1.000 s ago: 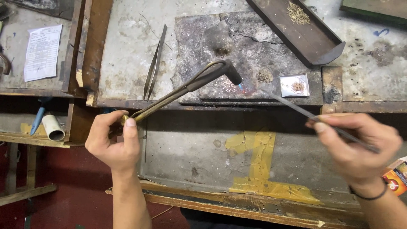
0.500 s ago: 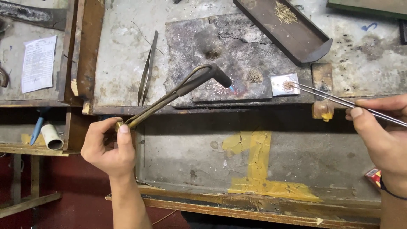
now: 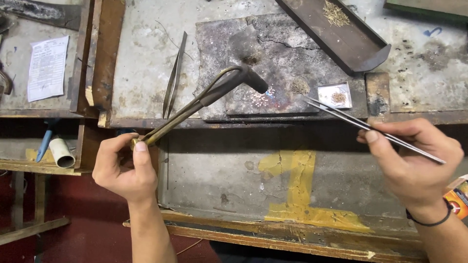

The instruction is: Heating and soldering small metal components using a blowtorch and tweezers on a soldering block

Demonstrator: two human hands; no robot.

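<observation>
Fingers (image 3: 139,156) of left hand (image 3: 122,168) grip torch (image 3: 204,97); right hand (image 3: 414,160) apparently pinches tweezers (image 3: 360,125).

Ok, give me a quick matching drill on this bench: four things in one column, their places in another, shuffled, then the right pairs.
Things:
1. torch
2. long tweezers
3. spare tweezers
4. small white tray

Places:
A. lying loose on the grey bench left of the slab
B. held in the left hand
C. on the right edge of the dark slab
D. held in the right hand

Pairs: 1-B, 2-D, 3-A, 4-C
</observation>
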